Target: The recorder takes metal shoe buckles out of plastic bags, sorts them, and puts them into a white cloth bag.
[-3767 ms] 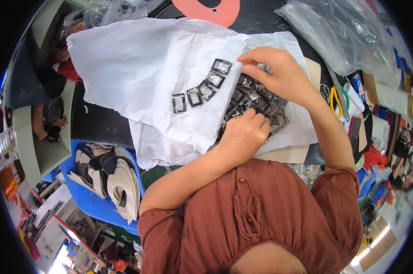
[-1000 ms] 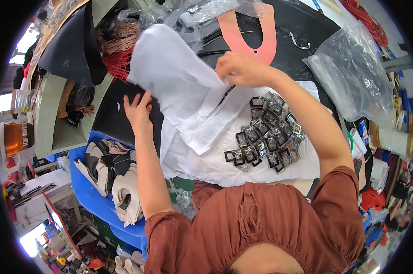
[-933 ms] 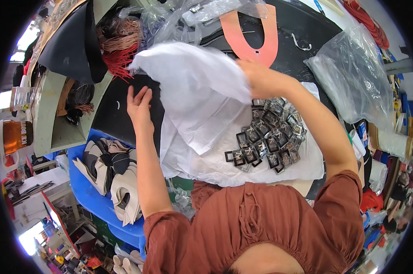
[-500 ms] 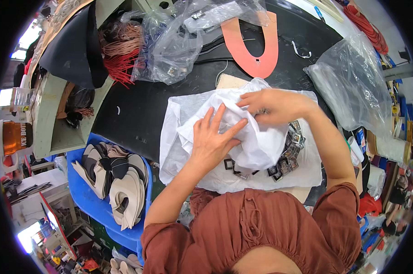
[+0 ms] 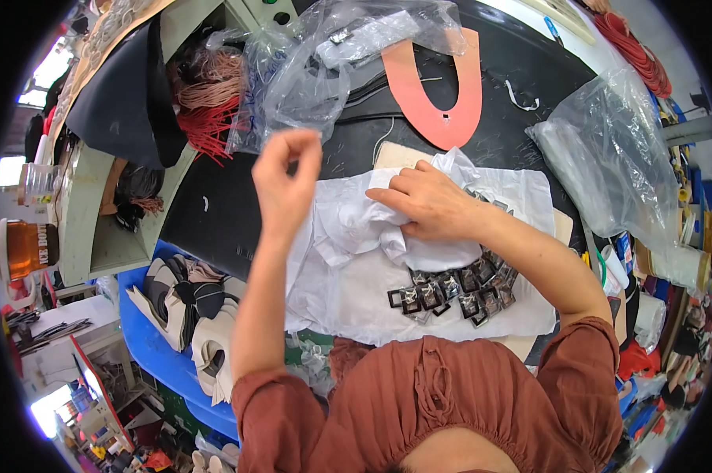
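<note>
My left hand (image 5: 287, 180) is raised off the paper, left of it, over the black table and near the clear plastic bags. Its fingers curl toward the thumb in a pinch; the tips are blurred, and anything between them is too small to make out. Bunched white tissue paper (image 5: 353, 227) is under my right hand (image 5: 427, 201), whose fingers are bent into it with the index finger pointing left. Several dark, shiny square buckles (image 5: 470, 288) lie in a heap on the spread white sheet (image 5: 356, 296), below my right hand and partly under the crumpled paper.
A pink U-shaped piece (image 5: 442, 130) lies beyond the paper. Clear plastic bags (image 5: 304, 87) sit at far left, another bag (image 5: 608, 150) at right. A blue bin (image 5: 147, 339) with pale cut pieces stands at left. Red and tan cords (image 5: 210, 118) fill a shelf.
My left hand has lifted off the tissue paper and moved up and left, its spread fingers curling in. My right hand has shifted slightly down-left onto the paper. More buckles now show.
</note>
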A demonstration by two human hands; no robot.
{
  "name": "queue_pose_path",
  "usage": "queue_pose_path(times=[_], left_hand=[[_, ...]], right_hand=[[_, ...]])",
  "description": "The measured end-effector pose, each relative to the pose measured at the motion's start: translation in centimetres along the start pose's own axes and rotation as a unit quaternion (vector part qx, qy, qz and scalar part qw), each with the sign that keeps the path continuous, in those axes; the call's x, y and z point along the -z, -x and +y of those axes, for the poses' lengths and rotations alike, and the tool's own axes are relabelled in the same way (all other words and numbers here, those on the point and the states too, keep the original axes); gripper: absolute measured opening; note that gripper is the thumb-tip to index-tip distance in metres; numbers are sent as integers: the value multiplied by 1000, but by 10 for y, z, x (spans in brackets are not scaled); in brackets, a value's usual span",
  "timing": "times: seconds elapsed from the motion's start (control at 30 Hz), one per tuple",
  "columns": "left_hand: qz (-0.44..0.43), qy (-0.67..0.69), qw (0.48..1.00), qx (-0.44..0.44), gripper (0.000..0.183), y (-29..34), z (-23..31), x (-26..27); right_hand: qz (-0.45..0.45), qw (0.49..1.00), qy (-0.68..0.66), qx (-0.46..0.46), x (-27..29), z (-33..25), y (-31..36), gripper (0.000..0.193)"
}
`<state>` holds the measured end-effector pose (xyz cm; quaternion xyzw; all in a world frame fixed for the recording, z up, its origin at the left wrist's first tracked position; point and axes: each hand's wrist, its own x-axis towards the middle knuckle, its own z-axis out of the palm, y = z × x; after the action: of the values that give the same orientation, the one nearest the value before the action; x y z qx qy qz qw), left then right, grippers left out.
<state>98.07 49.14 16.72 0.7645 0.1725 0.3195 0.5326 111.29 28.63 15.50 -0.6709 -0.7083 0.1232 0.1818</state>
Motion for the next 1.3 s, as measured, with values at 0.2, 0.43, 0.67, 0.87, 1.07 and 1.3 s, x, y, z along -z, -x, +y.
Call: queue_pose_path(times=[0.2,0.43,0.67,0.87,1.07,1.3], left_hand=[[108,-227,959,-132,51,-158,-32,-18],[-124,-287,925,-214,20,-177,-57,-63],[-44,-454,835,-308,32,-70,-31,-35],[22,-580,809,-87,37,-43,-34,29],[10,-403,915,22,55,-44,-45,46],[11,-351,934,-69,62,-44,-41,22]], right_hand=[[145,981,-115,-59,44,20,-15,39],[215,959,184,23,108,118,-84,45],[97,988,44,-114,48,192,-118,61],[-31,956,286,-49,67,176,-139,54],[86,982,62,-154,64,175,-99,53],[-41,957,-235,-167,152,97,-116,61]])
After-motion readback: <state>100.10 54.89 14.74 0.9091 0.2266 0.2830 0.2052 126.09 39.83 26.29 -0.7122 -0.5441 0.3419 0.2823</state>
